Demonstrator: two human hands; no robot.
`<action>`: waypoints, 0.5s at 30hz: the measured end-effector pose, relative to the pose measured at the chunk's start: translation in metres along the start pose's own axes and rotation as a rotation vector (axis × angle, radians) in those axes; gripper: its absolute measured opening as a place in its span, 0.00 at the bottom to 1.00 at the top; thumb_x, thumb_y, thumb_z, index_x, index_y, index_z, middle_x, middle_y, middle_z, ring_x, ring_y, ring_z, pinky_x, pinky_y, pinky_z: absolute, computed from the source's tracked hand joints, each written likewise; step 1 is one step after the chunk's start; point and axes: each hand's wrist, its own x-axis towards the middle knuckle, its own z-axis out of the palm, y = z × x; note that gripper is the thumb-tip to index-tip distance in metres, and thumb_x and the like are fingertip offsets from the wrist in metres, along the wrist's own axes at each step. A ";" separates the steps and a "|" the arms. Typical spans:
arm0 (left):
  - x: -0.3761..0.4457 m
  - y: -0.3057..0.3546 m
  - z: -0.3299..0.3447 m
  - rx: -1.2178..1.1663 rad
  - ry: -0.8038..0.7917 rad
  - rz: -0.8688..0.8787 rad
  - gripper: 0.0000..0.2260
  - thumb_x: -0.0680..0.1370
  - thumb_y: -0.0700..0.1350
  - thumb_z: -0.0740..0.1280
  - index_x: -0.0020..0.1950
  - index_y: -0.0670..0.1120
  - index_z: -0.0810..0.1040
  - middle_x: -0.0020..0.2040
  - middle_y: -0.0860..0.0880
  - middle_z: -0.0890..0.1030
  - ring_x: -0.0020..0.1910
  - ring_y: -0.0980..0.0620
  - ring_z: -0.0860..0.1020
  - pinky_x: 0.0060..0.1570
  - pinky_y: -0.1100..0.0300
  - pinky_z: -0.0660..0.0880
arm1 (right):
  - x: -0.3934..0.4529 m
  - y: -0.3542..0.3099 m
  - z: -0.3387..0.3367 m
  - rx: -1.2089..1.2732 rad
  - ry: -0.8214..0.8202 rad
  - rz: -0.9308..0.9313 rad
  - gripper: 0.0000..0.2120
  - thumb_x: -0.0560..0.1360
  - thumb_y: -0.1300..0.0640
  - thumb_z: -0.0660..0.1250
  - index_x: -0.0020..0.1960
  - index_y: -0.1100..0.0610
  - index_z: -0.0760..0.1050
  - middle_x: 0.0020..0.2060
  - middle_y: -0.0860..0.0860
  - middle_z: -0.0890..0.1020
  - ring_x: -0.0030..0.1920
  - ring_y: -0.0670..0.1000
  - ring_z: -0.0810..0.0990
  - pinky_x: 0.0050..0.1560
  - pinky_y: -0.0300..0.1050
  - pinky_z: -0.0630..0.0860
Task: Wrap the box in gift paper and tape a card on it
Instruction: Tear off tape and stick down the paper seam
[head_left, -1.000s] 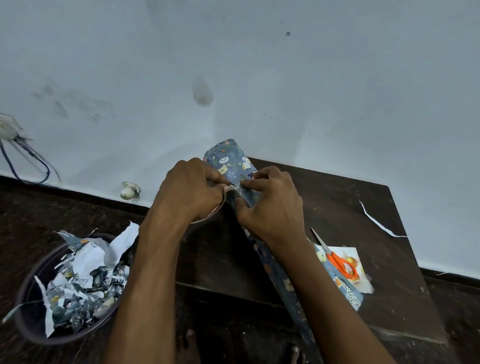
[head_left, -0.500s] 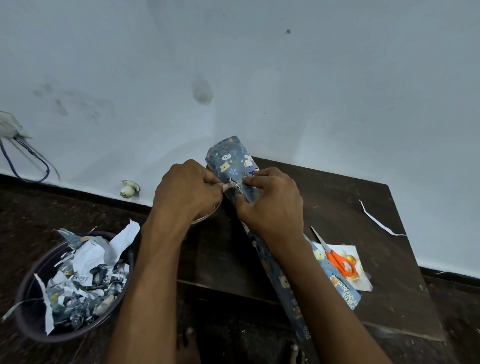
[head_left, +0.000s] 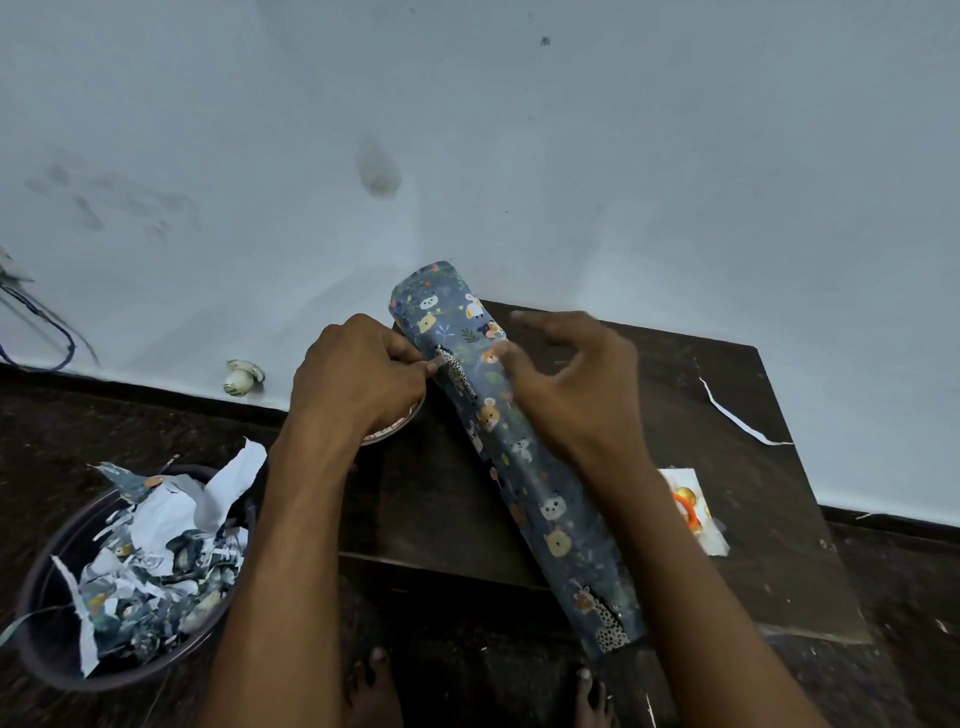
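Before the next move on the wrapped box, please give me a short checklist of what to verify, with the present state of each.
1. Left hand pinches the tape piece at the paper's edge: ok.
2. Right hand free to smooth the tape, fingers open above the wrapped box: ok.
3. Box rests on the table: ok, near end overhangs the edge.
4. Tape fully stuck down: cannot tell.
5. Scissors and card within reach: scissors ok, card cannot tell.

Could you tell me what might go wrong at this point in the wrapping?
1. The left hand pinches a small piece of tape at the wrapped box; the tape could crease or stick askew.
2. The right hand looks open above the box, so the paper may loosen.
3. The box overhangs the table edge and could tip off.
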 end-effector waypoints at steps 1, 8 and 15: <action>0.000 0.000 0.001 -0.007 -0.008 0.000 0.06 0.72 0.56 0.75 0.38 0.56 0.86 0.32 0.55 0.82 0.41 0.48 0.83 0.47 0.53 0.80 | 0.001 0.005 -0.012 0.023 0.039 0.028 0.12 0.71 0.51 0.77 0.55 0.49 0.86 0.49 0.42 0.86 0.49 0.40 0.83 0.54 0.40 0.79; -0.001 0.002 0.004 0.002 -0.011 -0.011 0.05 0.72 0.55 0.75 0.38 0.56 0.86 0.32 0.54 0.82 0.43 0.48 0.83 0.49 0.51 0.80 | -0.029 0.063 -0.086 -0.285 -0.045 0.311 0.12 0.70 0.67 0.73 0.37 0.50 0.83 0.34 0.42 0.82 0.39 0.42 0.81 0.44 0.41 0.74; -0.002 0.003 0.002 -0.009 -0.002 -0.010 0.05 0.72 0.54 0.75 0.38 0.56 0.86 0.32 0.53 0.83 0.43 0.47 0.83 0.50 0.49 0.80 | -0.056 0.080 -0.087 -0.401 -0.126 0.369 0.06 0.69 0.63 0.71 0.38 0.54 0.84 0.32 0.48 0.82 0.37 0.51 0.80 0.41 0.45 0.75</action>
